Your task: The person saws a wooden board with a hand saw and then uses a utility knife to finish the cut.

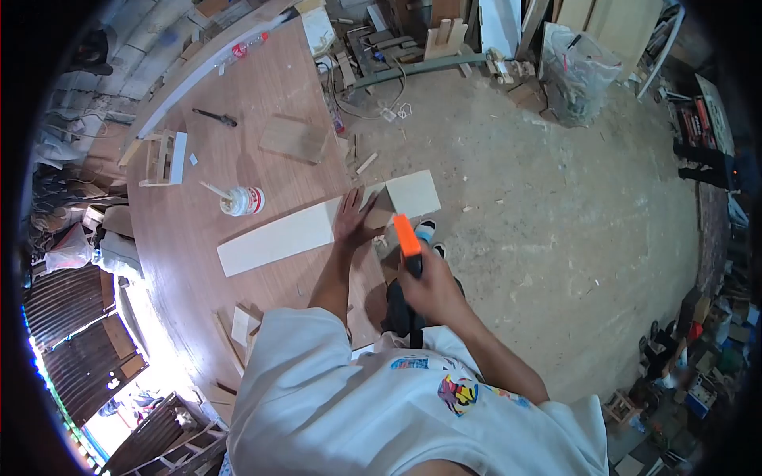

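A long pale board (278, 239) lies across the wooden table, its far right end sticking out past the table's edge. My left hand (352, 222) presses on the board near that edge, fingers spread and flat. My right hand (432, 284) is closed around the orange-and-black handle of what looks like a hand saw (407, 236), just to the right of my left hand and beside the overhanging part. The saw's blade is hard to make out. A dark patch crosses the board between my left hand and its overhanging end.
On the table (278, 87) are an open white tub (243, 201) with a stick in it, a flat wooden block (294, 140), a dark slim tool (214, 117), a small wooden frame (164, 159) and a plastic bottle (250, 44). A clear bag (578, 79) and wood scraps lie on the floor.
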Tool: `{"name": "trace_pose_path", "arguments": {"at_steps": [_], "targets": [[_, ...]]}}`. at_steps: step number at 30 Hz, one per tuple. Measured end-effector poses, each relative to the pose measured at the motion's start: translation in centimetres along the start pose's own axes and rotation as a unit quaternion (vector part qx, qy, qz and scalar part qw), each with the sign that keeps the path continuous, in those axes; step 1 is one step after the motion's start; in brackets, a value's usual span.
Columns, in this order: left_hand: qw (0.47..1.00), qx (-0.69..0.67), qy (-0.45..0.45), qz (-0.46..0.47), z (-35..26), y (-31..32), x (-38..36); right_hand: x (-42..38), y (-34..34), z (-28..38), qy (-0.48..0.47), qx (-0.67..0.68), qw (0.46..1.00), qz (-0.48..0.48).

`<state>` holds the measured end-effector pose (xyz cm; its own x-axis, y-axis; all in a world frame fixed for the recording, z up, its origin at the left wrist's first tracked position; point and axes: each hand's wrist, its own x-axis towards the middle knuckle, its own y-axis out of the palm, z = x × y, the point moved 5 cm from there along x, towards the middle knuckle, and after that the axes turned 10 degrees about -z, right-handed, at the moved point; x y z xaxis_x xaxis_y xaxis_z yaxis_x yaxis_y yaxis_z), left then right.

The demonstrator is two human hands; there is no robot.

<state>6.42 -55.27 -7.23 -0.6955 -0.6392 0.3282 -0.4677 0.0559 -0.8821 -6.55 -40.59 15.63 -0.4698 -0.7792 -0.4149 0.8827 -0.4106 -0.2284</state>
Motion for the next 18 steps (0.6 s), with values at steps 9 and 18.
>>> {"name": "trace_pose_path", "arguments": {"at_steps": [9,18], "targets": [[0.998,-0.001,-0.018,0.054,-0.4,-0.6,0.2,2.6,1.3,-4.7,0.008,-0.01,1.0,-0.006],[1.0,-0.002,-0.008,0.022,0.0,-0.1,-0.1,-0.2,-0.7,0.7,0.01,-0.001,1.0,0.005]]}}
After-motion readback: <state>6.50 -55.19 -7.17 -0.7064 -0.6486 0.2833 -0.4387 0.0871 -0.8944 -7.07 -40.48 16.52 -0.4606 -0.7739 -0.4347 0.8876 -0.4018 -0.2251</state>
